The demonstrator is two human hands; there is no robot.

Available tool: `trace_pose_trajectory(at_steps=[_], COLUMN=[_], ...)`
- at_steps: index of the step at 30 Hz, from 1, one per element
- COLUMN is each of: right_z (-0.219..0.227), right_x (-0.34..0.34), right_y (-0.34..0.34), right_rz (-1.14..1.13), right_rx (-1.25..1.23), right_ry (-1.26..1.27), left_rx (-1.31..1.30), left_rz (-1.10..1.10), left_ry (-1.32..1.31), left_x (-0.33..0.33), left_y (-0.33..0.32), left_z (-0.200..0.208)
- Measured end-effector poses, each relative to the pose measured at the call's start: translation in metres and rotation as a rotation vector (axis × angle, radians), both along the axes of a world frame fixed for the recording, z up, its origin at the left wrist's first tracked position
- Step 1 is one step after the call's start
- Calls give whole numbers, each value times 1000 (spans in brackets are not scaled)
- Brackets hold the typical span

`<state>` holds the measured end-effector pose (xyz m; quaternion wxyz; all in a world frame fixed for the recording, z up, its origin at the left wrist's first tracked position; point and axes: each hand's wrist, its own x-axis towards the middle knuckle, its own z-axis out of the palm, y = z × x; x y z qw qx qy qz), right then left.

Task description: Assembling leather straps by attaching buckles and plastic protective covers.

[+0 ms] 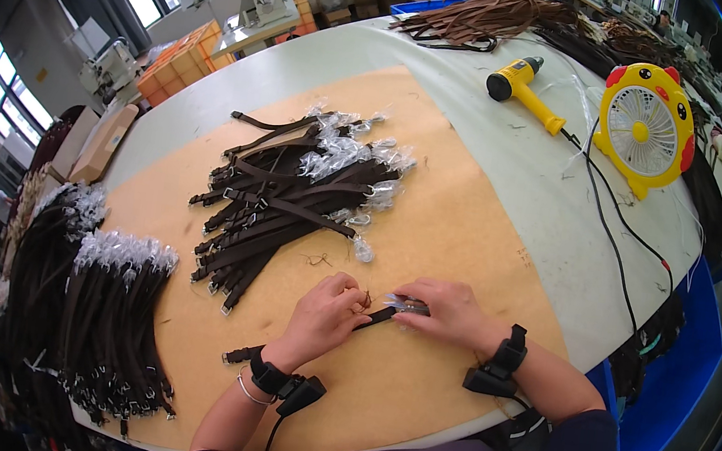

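Observation:
A dark leather strap (381,315) lies slantwise in front of me, its buckle end (235,356) reaching out at the lower left. My left hand (324,318) is closed in a pinch on this strap, with a wisp of brown thread by the fingertips. Close beside it, my right hand (448,313) is closed around small metal thread snips (410,306), whose tips point at the left fingers. The blades are partly hidden, and how far they are apart cannot be made out. Beyond both hands spreads a pile of dark buckled straps (279,197) with plastic-wrapped ends.
Tan board (452,363) covers part of the white table (556,249). Stacked straps (110,321) hang at the left edge. A yellow heat gun (530,97) and a yellow fan (643,129) stand far right, their cables trailing. Brown strips (485,20) lie at the back; blue bin (679,355) at right.

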<state>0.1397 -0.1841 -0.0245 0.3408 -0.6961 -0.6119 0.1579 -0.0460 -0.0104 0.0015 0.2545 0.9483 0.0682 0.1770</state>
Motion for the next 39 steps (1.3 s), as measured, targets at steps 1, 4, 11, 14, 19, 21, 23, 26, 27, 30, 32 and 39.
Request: trace_pose_trajectory(at_steps=[1, 4, 11, 14, 19, 21, 23, 26, 27, 30, 32, 39], right_z=[0, 1, -5, -2, 12, 14, 10, 9, 9, 11, 14, 2], right_x=[0, 0, 2, 0, -6, -8, -7, -8, -8, -10, -12, -11], right_y=[0, 0, -2, -4, -6, -4, -1, 2, 3, 4, 4, 2], right_rz=[-1, 12, 59, 36, 78, 103, 137, 149, 149, 153, 156, 96], right_rx=[-6, -9, 56, 32, 162, 168, 181, 199, 197, 217, 175, 183], right_ry=[6, 4, 3, -104, -283, -360, -380, -443, -443, -460, -428, -328], left_rx=[-89, -183, -282, -435, -670, -639, -629, -618, -617, -610, -603, -293], left_rz=[-15, -33, 33, 95, 154, 133, 142, 160, 167, 167, 167, 218], left_ry=[65, 53, 10, 10, -23, -33, -26, -20, -20, -15, -10, 44], left_x=[0, 1, 3, 1, -1, -2, -1, 0, 0, -1, -1, 1], left_y=[-3, -7, -5, -10, -19, -20, -20, -22, -22, -22, -22, 8], left_z=[-6, -11, -19, -25, -28, -30, -30, -28, -28, -28, -28, -24])
